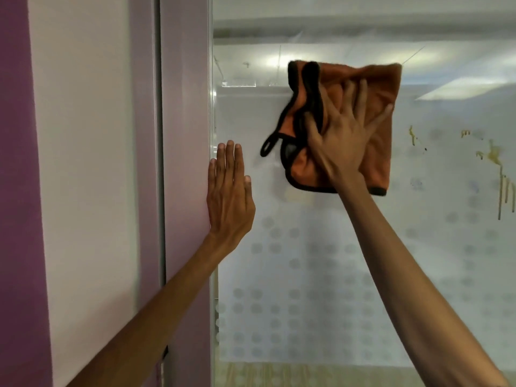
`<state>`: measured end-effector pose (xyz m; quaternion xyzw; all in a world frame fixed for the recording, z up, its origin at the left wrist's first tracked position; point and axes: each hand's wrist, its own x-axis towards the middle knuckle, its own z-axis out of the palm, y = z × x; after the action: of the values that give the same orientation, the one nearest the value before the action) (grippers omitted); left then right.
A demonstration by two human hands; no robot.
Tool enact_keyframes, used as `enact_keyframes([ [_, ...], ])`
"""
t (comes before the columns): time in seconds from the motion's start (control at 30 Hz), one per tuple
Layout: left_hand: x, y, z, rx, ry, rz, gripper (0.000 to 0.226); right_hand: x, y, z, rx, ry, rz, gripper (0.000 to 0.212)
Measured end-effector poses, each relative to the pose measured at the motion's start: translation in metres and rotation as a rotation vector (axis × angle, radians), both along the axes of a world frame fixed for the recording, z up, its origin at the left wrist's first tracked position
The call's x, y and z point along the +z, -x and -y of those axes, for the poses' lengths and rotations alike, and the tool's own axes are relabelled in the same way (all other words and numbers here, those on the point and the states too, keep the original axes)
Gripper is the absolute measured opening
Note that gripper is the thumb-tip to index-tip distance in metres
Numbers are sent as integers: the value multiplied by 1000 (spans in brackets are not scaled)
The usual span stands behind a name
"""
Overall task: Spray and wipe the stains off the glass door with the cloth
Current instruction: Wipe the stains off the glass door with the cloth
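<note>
An orange cloth (382,88) with black edging lies flat against the frosted glass door (321,261). My right hand (343,138) presses it to the glass with fingers spread straight. My left hand (230,194) rests flat, fingers straight and together, on the left edge of the glass beside the door frame (185,135). Yellow-brown stains (495,157) with drip trails mark the glass at the far right, apart from the cloth. A smaller stain (412,134) sits just right of the cloth. No spray bottle is in view.
The pinkish door frame and a purple and white wall (83,163) fill the left. The lower glass carries a pattern of grey dots (293,303). Ceiling lights reflect in the upper glass.
</note>
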<state>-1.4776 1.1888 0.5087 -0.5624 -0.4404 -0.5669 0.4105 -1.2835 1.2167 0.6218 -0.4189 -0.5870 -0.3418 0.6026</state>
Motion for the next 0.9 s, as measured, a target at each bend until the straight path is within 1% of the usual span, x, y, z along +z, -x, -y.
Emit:
enact_keyframes([
  [0.07, 0, 1, -1, -17, -10, -4, 53, 11, 16, 2, -27, -3, 73, 58],
  [0.13, -1, 3, -1, -45, -26, -9, 52, 8, 25, 4, -25, -41, 236, 58],
  [0.2, -1, 7, -1, -68, -46, -23, 52, -9, 22, 5, 5, -98, 423, 56],
  [0.23, -2, 10, -1, -73, -49, -36, 54, -21, 15, 4, 39, -120, 464, 55],
  [0.27, -4, 14, -1, -71, -45, -51, 59, -32, 6, 1, 77, -133, 456, 54],
  [0.33, -7, 18, 0, -47, -39, -67, 67, -33, -12, 0, 126, -128, 341, 52],
  [0.43, -7, 17, -1, -31, -41, -57, 70, 19, -12, 3, 110, -58, 169, 53],
  [0.47, -7, 16, -1, -29, -44, -47, 70, 40, -7, 4, 86, -33, 161, 55],
  [0.53, -8, 13, -1, -24, -51, -32, 68, 72, 6, 7, 36, -11, 228, 59],
  [0.6, -8, 14, -2, -23, -54, -32, 66, 77, 14, 7, 8, -17, 326, 61],
  [0.7, -11, 13, 0, -27, -47, -26, 58, 35, 13, 6, 18, -89, 368, 56],
  [0.8, -14, 11, 2, -10, -28, -25, 52, -35, 2, 1, 36, -102, 302, 51],
  [0.9, -17, 9, 1, 7, 2, -10, 52, -89, -6, 1, 23, -57, 248, 54],
])
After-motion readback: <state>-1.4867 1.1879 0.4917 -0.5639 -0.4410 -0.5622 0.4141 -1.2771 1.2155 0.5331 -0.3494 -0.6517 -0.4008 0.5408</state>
